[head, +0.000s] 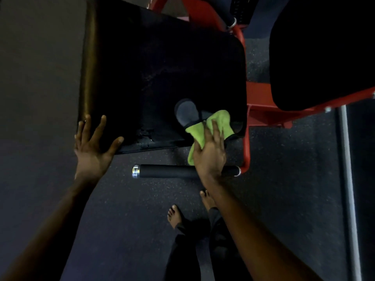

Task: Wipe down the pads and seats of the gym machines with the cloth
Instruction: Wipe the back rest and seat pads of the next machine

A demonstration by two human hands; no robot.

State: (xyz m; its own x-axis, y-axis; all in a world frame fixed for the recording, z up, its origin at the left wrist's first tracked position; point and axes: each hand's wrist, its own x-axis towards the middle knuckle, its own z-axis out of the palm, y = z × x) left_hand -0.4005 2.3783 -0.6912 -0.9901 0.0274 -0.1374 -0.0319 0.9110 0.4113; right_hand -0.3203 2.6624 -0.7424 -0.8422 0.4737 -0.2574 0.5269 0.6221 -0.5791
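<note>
Gym floor (121,199); black seat pad (158,74), centre: left hand (91,142), fingers splayed, is steadying its lower-left corner; right hand (210,151), fingers flat, is pressing green cloth (220,118) to wipe.

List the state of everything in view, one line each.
seat pad, wet patch near its front edge.
cloth, bunched, pressed onto the pad's near right corner.
right hand, fingers straight, pressing the cloth.
left hand, fingers spread, resting on the pad's near left corner.
foam bar, untouched, below the pad's front edge.

A gym: black padded seat (162,78), red machine frame (263,114), rubber floor (121,199).
</note>
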